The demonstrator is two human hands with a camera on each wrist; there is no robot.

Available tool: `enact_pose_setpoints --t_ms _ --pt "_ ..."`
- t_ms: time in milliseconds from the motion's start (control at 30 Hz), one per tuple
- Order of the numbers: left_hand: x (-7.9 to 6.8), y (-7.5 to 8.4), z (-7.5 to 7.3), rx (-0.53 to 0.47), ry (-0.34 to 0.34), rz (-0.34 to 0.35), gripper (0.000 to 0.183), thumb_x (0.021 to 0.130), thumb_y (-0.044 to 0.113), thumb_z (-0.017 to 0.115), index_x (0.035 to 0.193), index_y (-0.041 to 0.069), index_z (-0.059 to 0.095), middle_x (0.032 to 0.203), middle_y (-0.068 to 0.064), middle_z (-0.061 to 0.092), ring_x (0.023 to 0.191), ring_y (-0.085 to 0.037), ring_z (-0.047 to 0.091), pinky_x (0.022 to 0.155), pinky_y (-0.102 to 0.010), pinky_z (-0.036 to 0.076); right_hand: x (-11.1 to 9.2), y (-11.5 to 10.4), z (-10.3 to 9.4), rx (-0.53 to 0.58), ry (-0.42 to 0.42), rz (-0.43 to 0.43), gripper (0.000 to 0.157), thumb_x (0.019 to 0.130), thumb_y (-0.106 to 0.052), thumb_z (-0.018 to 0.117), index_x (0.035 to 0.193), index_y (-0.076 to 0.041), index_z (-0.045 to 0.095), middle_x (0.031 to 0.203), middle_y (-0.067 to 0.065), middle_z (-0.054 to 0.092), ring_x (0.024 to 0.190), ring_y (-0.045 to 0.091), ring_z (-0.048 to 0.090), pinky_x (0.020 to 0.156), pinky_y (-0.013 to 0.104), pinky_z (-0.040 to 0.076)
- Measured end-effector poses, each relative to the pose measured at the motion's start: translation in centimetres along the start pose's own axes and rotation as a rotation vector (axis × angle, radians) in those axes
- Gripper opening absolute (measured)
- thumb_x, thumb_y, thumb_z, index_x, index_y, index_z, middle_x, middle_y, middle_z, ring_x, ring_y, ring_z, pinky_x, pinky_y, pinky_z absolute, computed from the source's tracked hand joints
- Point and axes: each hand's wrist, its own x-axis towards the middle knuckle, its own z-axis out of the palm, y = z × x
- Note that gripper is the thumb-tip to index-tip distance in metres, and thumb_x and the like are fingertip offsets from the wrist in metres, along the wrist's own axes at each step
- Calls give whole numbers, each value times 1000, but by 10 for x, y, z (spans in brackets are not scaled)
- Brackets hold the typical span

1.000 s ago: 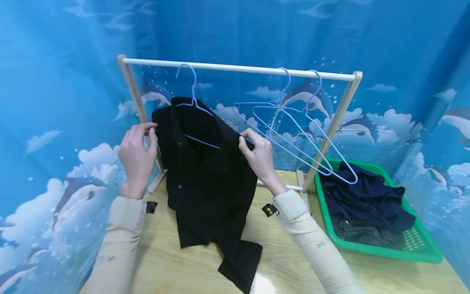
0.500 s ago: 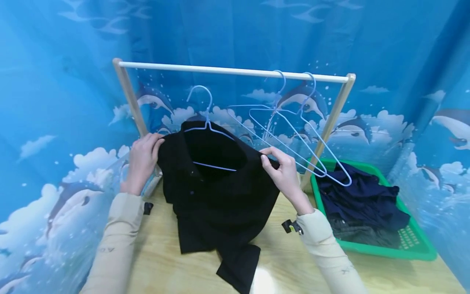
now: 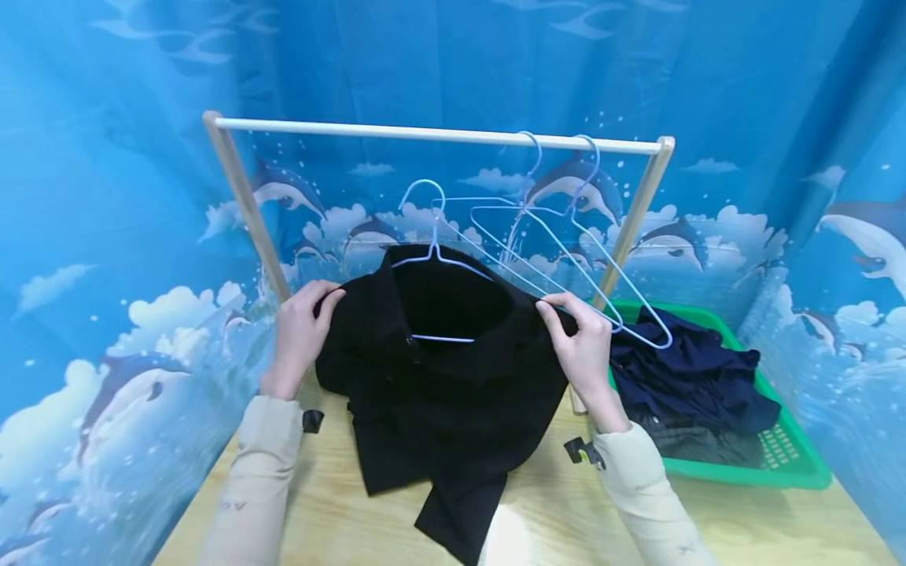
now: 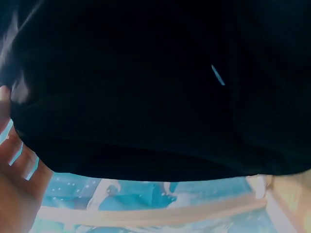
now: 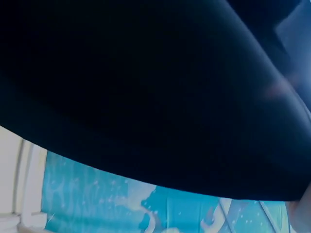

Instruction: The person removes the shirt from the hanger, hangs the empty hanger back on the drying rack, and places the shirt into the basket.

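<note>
A black collared shirt (image 3: pixel 453 409) is draped over a light-blue wire hanger (image 3: pixel 435 236), whose hook stands free below and in front of the rack's bar. At the shirt's left shoulder edge, my left hand (image 3: pixel 300 334) pinches the cloth between thumb and fingers. My right hand (image 3: pixel 583 346) pinches the opposite shoulder. The collar gapes, with the hanger's lower wire showing inside it. Black cloth (image 4: pixel 136 92) fills most of the left wrist view, and the same shirt (image 5: pixel 146 97) covers most of the right wrist view.
A rack with a white bar (image 3: pixel 318 128) and wooden posts stands behind the shirt. Two bare wire hangers (image 3: pixel 559 236) hang at its right end. On the table (image 3: pixel 566 519), a green basket (image 3: pixel 750 475) holds dark folded clothes (image 3: pixel 697 377) at right.
The hanger hook has come off the bar. Both hands have carried the shirt and hanger down and to the right, keeping hold of the shoulders.
</note>
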Motion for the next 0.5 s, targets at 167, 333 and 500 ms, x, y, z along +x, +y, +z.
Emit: enact_pose_setpoints --t_ms 167,333,500 --pt "-11 5 14 -49 -71 -13 14 97 19 70 96 7 77 89 -10 74 79 -27 68 74 -43 53 -12 7 -13 -54 93 48 2 88 -4 77 90 -4 77 86 9 76 85 22 71 86 14 46" --pt "-22 8 23 -91 -188 -66 13 97 19 70 95 7 76 87 -9 75 77 -24 67 74 -42 52 -21 13 -26 -63 147 115 5 89 -3 76 88 2 75 84 13 75 85 0 64 83 12 44" --pt "-35 12 25 -152 -254 -157 15 99 19 67 101 7 75 94 -9 76 82 -23 71 76 -41 57 -33 14 -40 -66 184 166 5 87 5 75 85 8 72 82 19 72 87 -14 60 84 10 43"
